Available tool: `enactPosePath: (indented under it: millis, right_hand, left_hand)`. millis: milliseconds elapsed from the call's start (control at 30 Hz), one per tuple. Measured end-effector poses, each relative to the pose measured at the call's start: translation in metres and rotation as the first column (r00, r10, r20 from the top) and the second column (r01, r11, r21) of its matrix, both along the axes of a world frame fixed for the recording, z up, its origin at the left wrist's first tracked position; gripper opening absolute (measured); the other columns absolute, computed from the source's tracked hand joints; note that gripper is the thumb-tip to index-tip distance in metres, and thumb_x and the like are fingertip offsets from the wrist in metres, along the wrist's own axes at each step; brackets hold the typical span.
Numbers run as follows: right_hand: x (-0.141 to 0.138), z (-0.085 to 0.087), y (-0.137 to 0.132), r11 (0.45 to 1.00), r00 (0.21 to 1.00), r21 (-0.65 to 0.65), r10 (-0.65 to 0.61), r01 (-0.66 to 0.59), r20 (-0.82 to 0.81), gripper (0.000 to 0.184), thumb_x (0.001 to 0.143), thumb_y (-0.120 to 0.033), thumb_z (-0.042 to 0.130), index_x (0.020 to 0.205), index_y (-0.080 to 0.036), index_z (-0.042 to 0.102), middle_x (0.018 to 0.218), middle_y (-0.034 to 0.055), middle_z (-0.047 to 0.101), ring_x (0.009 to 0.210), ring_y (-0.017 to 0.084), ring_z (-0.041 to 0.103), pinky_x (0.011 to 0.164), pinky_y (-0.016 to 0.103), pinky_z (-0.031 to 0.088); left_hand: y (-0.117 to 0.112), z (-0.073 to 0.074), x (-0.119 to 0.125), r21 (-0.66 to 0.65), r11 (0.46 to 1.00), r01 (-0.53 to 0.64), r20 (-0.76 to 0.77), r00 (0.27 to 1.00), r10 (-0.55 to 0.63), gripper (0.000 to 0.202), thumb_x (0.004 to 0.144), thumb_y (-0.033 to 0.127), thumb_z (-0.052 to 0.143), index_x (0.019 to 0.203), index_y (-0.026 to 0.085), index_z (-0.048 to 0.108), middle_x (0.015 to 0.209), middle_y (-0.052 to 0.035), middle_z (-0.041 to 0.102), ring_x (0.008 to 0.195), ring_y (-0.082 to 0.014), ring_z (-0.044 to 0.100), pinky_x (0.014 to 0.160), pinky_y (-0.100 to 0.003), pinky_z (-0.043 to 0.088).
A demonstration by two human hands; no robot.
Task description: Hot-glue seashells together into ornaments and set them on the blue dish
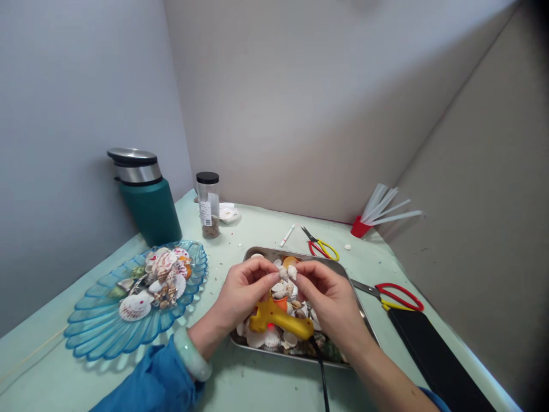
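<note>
Over a metal tray (253, 250) of seashells, my two hands come close together, each pinching a small pale spiral shell. My left hand (246, 286) has the left shell (283, 273) between thumb and forefinger. In my right hand (330, 294) is the other shell (292, 272), and the two shells appear to touch. Just below them a yellow hot glue gun (285, 321) lies across the tray, a red light glowing on it and its black cord running toward me. Beneath it sit mixed shells (271, 339) and a small orange piece.
On the left stands a blue shell-shaped dish (98, 329) with shells, and a green bottle (150, 209) behind it. A clear jar (209, 206), scissors (321, 247), larger scissors (397, 296), a black phone-like slab (433, 355) and a red cup (360, 228) of glue sticks surround the tray.
</note>
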State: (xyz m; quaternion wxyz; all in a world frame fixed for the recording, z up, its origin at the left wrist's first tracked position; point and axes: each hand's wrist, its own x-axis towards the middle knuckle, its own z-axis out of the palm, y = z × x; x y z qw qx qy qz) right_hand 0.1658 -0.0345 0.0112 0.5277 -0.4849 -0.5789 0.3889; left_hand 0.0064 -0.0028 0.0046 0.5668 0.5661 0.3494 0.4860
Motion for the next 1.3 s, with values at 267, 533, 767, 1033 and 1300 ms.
enactPosePath:
  millis: [267,533,767,1033,1300]
  right_hand:
    - [-0.0013,0.0017,-0.0007,1.0,1.0,-0.02,0.007,-0.008,-0.028,0.023,0.079,-0.04,0.064,0.082,-0.017,0.065,0.067,-0.0014,0.058,0.055,0.01,0.048,0.052,0.021,0.041]
    - [-0.0048,0.002,-0.001,0.997,0.998,-0.065,0.039,-0.043,-0.057,0.024,0.079,-0.04,0.063,0.08,-0.017,0.064,0.069,-0.0008,0.058,0.054,0.01,0.049,0.051,0.021,0.043]
    - [0.0005,0.0028,-0.0026,0.989,0.951,0.145,-0.078,0.035,0.299,0.014,0.087,-0.03,0.054,0.08,-0.019,0.061,0.072,-0.0005,0.059,0.064,0.013,0.051,0.06,0.024,0.04]
    - [-0.0015,0.007,-0.0063,0.97,0.877,0.243,-0.139,0.027,0.461,0.014,0.087,-0.024,0.053,0.074,-0.019,0.059,0.072,0.0002,0.058,0.065,0.014,0.051,0.061,0.025,0.037]
    - [-0.0038,0.0055,-0.0029,0.993,1.0,-0.117,0.009,-0.009,0.004,0.023,0.079,-0.039,0.062,0.071,-0.017,0.061,0.055,-0.0053,0.049,0.049,0.009,0.042,0.048,0.021,0.034]
  left_hand:
    - [0.0001,0.0001,-0.001,-0.008,0.999,0.031,-0.014,0.999,-0.031,0.021,0.071,0.033,0.069,0.072,0.014,0.061,0.059,0.0042,0.051,0.047,-0.0061,0.042,0.046,-0.019,0.033]
    - [0.0004,-0.0025,-0.0002,0.004,0.997,0.082,-0.049,0.995,-0.082,0.021,0.072,0.032,0.069,0.07,0.013,0.061,0.062,0.0034,0.053,0.047,-0.0051,0.042,0.046,-0.018,0.033]
    - [0.0005,-0.0031,0.0018,-0.011,0.998,0.062,-0.009,0.998,-0.062,0.031,0.069,0.027,0.073,0.094,0.017,0.058,0.08,0.0002,0.061,0.059,-0.0091,0.055,0.055,-0.02,0.044]
    - [0.0003,-0.0026,0.0,0.083,0.994,0.069,-0.026,0.997,-0.067,0.033,0.074,0.023,0.069,0.105,0.016,0.062,0.075,-0.0016,0.063,0.062,-0.0108,0.057,0.057,-0.022,0.048]
    - [-0.0027,-0.0031,0.0012,0.138,0.99,0.033,-0.069,0.997,-0.023,0.024,0.075,0.022,0.067,0.097,0.016,0.062,0.08,-0.0033,0.065,0.065,-0.0124,0.06,0.058,-0.022,0.05]
